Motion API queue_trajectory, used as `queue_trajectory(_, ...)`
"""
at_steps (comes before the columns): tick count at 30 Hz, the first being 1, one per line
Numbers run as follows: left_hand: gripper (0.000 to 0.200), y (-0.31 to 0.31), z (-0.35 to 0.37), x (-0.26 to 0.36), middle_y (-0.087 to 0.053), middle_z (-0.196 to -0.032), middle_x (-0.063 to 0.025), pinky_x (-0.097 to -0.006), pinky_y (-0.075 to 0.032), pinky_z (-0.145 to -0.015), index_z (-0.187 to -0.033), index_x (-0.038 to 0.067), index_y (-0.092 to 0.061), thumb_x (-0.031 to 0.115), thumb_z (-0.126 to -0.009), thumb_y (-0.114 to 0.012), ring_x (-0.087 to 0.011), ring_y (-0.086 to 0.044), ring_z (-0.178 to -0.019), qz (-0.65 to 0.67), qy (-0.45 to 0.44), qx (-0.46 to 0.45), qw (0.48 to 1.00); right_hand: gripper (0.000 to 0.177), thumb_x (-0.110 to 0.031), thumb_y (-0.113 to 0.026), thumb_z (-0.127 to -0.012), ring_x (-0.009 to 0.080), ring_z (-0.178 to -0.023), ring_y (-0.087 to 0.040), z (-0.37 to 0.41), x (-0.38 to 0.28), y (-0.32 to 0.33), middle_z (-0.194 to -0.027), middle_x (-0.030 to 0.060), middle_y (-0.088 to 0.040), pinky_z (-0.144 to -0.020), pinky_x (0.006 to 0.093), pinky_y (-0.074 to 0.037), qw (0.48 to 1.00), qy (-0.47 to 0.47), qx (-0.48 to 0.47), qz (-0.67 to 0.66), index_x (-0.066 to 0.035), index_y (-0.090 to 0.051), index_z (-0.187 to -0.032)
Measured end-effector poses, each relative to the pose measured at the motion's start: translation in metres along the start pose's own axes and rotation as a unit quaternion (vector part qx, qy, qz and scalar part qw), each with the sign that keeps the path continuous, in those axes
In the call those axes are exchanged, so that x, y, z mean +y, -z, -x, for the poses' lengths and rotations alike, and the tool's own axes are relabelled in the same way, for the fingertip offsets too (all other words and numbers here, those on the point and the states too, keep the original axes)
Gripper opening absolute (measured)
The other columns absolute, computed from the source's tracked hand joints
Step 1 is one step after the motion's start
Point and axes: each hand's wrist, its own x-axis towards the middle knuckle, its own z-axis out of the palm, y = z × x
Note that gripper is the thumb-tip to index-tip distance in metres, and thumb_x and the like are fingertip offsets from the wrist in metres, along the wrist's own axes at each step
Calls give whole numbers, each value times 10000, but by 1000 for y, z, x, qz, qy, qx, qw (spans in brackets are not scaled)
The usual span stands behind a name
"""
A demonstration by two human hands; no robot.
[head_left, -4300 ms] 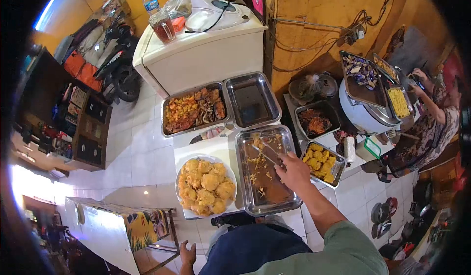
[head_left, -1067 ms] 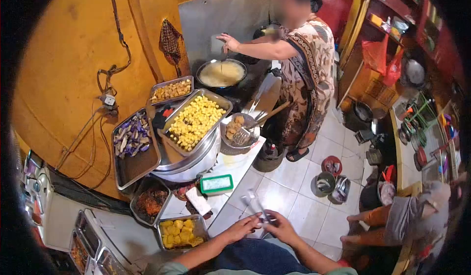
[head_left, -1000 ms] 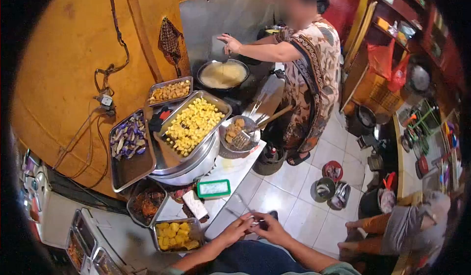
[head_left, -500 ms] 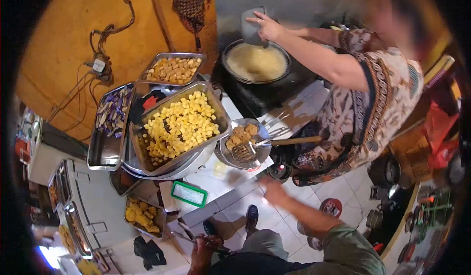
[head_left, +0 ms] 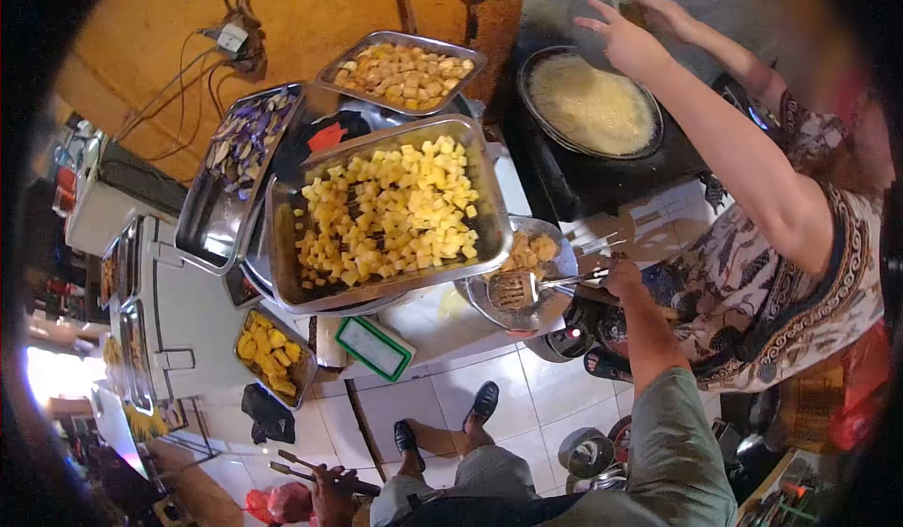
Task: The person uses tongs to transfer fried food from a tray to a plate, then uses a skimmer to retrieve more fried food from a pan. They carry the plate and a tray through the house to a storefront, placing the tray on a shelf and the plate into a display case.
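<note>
My right hand (head_left: 621, 279) is closed on the handle of a slotted spatula (head_left: 513, 289), whose head lies in a metal bowl (head_left: 555, 313) beside lumps of brown food (head_left: 532, 252). At the bottom, my left hand (head_left: 331, 497) grips a long dark utensil (head_left: 362, 486); two thin ends stick out to its left. A large tray (head_left: 376, 294) of yellow cubes (head_left: 386, 209) stands left of the bowl. Nearer me, a green-rimmed container (head_left: 374, 348) sits at the counter's edge.
At the upper right, a co-worker's hands (head_left: 632, 46) are above a pan of bubbling oil (head_left: 593, 104). Trays hold fried cubes (head_left: 406, 74), purple pieces (head_left: 246, 141) and yellow chunks (head_left: 271, 353). Bowls (head_left: 585, 453) stand on the tiled floor.
My right hand has moved up and right from above the floor and taken hold of the spatula handle. My left hand is lower and farther left. The camera view has shifted.
</note>
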Motion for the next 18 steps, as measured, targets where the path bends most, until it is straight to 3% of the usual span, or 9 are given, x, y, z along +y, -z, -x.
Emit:
queue_trajectory(2,532,1,5,21,-642,-1009,-62,-430,-438,-956,-1210,57,-527,279,-760,-706,-197,-579,-1028,-580,-393,98,707,336,-164,-689,-724,315,-1077,-596,-20,18,-34,-1103,178,-632,-923,404,-486,997,61,40,-3,-142,-671,-1059)
queue_trajectory(6,322,15,20,52,-607,-1147,-82,-420,-392,-1014,-1038,172,-697,211,-726,-629,-305,-539,-1128,-598,-274,102,746,304,-161,-677,-771,334,-1032,-594,13,26,-10,-993,143,-664,-902,429,-482,992,97,43,-64,-105,-641,-1068)
queue_trajectory(7,362,12,20,54,-594,-1179,-93,-405,-401,-1009,-1062,184,-695,190,-702,-664,-297,-533,-1147,-210,-123,115,963,329,-152,-725,-739,359,-964,-604,15,28,-3,-979,156,-661,-873,438,-490,980,171,74,-67,-89,-637,-1049)
queue_trajectory(8,303,18,28,73,-586,-1178,-114,-417,-413,-1001,-1043,165,-706,186,-742,-667,-310,-537,-1143,-594,-248,88,761,293,-123,-724,-736,377,-932,-606,40,7,29,-1004,166,-648,-838,437,-498,984,130,71,-100,-71,-639,-1012)
queue_trajectory(9,361,17,31,78,-569,-1183,-151,-397,-456,-971,-1160,83,-606,184,-816,-639,-310,-567,-1117,-516,-225,100,821,247,-92,-704,-749,390,-934,-597,40,23,16,-1007,185,-633,-812,436,-495,976,152,117,-102,-37,-632,-978)
queue_trajectory(10,418,22,19,52,-555,-1170,-186,-409,-504,-920,-1268,22,-420,222,-929,-560,-326,-596,-1081,-170,-183,88,964,219,-73,-679,-779,373,-930,-605,26,44,-5,-999,188,-633,-818,422,-497,943,242,150,-172,-20,-615,-982)
queue_trajectory(11,482,38,-14,-20,-551,-1152,-200,-418,-535,-871,-1289,1,-276,301,-982,-497,-341,-615,-1048,191,-156,95,964,230,-72,-680,-782,355,-916,-614,48,28,13,-979,181,-636,-811,414,-495,954,228,147,-126,-28,-606,-996)
queue_trajectory(13,358,32,1,18,-633,-1136,-83,-416,-417,-995,-1161,27,-570,175,-842,-636,-233,-568,-1121,246,-143,104,953,258,-56,-681,-791,324,-874,-628,94,11,57,-934,169,-638,-780,407,-493,956,219,162,-106,-31,-587,-1030)
queue_trajectory(18,482,58,-11,35,-564,-1137,-193,-387,-543,-846,-1283,31,-281,315,-967,-510,-316,-626,-1031,254,-75,108,958,251,-17,-626,-839,327,-909,-607,182,4,65,-1023,200,-604,-712,412,-493,953,156,133,-225,10,-563,-1081)
